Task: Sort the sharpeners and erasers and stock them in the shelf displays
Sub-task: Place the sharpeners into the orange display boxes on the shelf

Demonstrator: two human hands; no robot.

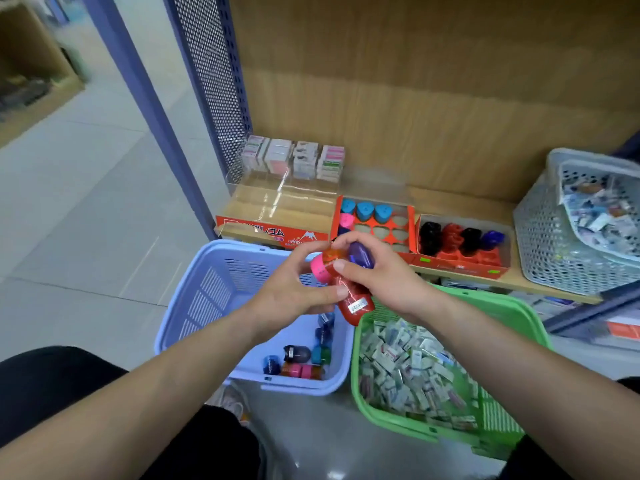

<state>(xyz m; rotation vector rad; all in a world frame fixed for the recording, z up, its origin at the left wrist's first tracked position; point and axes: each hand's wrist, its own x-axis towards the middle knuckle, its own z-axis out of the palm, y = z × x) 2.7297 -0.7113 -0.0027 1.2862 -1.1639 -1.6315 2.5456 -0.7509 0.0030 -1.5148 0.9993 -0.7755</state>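
My left hand (294, 292) grips a bunch of sharpeners: a pink one (319, 267), an orange one and a red one (355, 304) with a barcode sticker. My right hand (384, 275) pinches a purple sharpener (362, 254) just above that bunch. Both hands hover over the lilac basket (207, 282), where several loose sharpeners (304, 355) lie. On the shelf stands a red display tray (408, 220) with three blue and one pink sharpener, and beside it another tray (464, 268) with black, red and blue ones. The green basket (505, 306) holds many wrapped erasers (408, 372).
A clear display (277, 199) at the shelf's left holds stacked eraser boxes (294, 161) at its back. A grey basket (554, 244) with packets sits on the shelf's right. A perforated blue upright (214, 98) bounds the shelf. My knees are at the bottom left and right.
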